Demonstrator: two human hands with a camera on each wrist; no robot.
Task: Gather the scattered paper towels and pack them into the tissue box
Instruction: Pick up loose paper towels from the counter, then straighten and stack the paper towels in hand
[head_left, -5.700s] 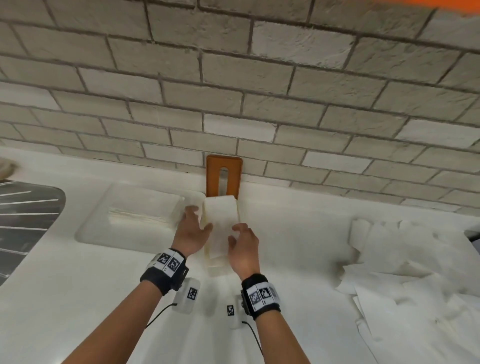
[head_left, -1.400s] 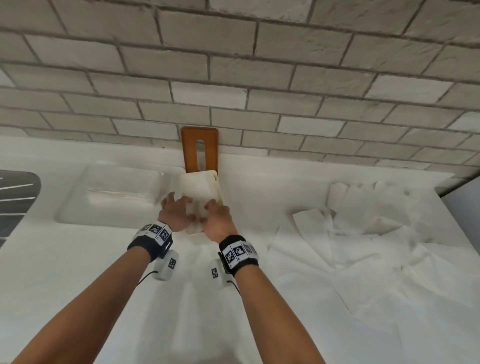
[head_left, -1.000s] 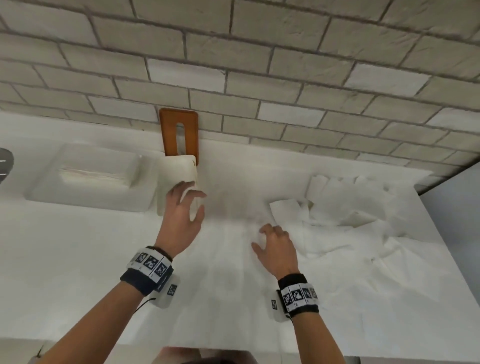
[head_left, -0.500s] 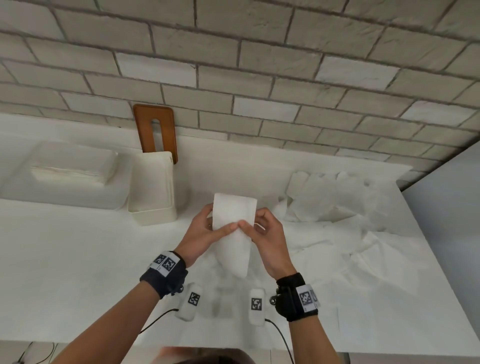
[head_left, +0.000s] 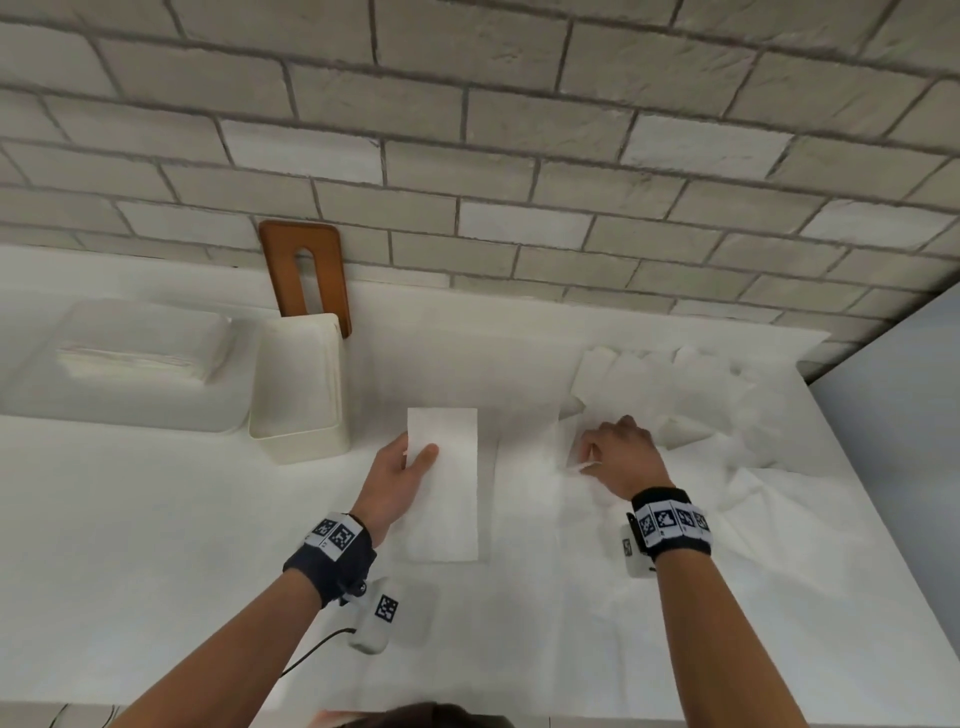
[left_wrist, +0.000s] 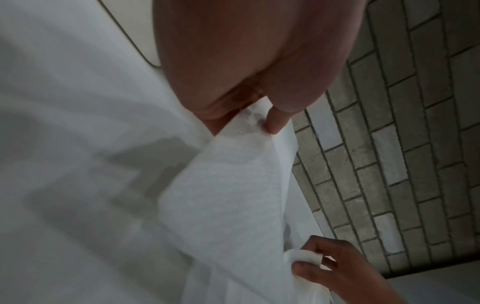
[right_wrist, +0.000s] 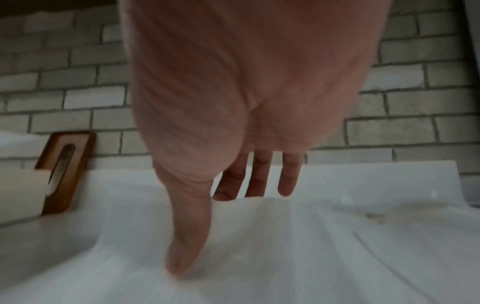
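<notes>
One folded towel (head_left: 451, 483) hangs from my left hand (head_left: 397, 475), thumb on its face and fingers behind, pinching it near the top so it drapes down over the counter (head_left: 156, 519). My right hand (head_left: 618, 454) is down on the loose pile (head_left: 727, 415) to the right, thumb and fingers closing on the edge of the next towel (left_wrist: 305, 257). The box (head_left: 298, 389) stands open to the left, just in front of its wooden lid (head_left: 306, 275), which leans on the brick wall.

I judge this to be the gathering step: collect one more sheet, then carry the lot to the box. The next move calls for a clean lift of a single sheet off the pile without dragging its neighbours, then laying it flat against the one I hold so both slide in together. Much of the pile remains, so the task is far from done.

The head view shows the layout: box, lid, pile and both hands well apart. It hides my right fingertips under the knuckles. The left wrist view supplies that, showing a white corner pinched between right thumb and fingers, and also my left thumb (left_wrist: 278, 121) pressed into the held towel. The right wrist view is blurred; it shows thumb and three fingers pointing down at the paper, but not the grip itself.
</notes>
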